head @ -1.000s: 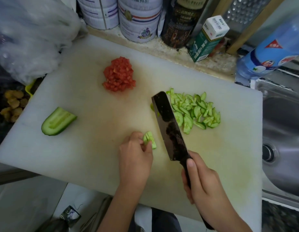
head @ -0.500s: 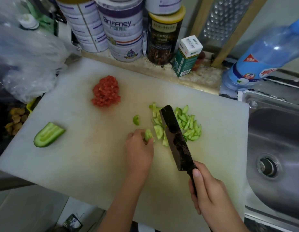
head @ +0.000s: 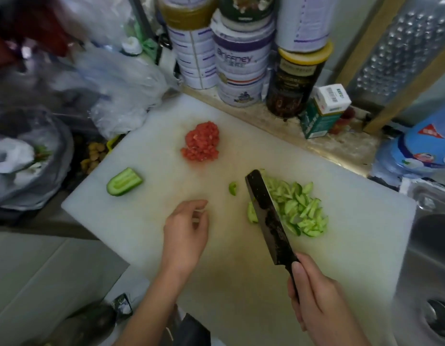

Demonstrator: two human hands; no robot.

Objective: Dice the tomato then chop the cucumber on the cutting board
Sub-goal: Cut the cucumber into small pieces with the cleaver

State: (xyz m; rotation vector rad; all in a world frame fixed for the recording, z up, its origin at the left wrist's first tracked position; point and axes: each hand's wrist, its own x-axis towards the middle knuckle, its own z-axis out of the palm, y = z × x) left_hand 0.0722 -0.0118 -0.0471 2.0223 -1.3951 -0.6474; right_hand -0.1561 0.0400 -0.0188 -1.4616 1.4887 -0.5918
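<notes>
1. the cutting board (head: 141, 228) shows bare surface between the cucumber half (head: 124, 182) and the left hand (head: 185, 233).
2. the knife (head: 269, 216), gripped by the right hand (head: 316, 298), slants across the right middle, its blade against the cucumber slices (head: 301, 208), barring the way from the centre.
3. a gap lies between the diced tomato (head: 202, 142) and the knife tip, with one stray cucumber piece (head: 233, 189) in it.
4. stacked cans (head: 241, 71) and a carton (head: 323, 111) wall the far side; a plastic bag (head: 124, 96) crowds the far-left corner.

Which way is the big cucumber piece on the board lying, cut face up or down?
Cut face up: the cucumber piece shows pale seeded flesh on top, with dark skin only along its near edge.
</notes>
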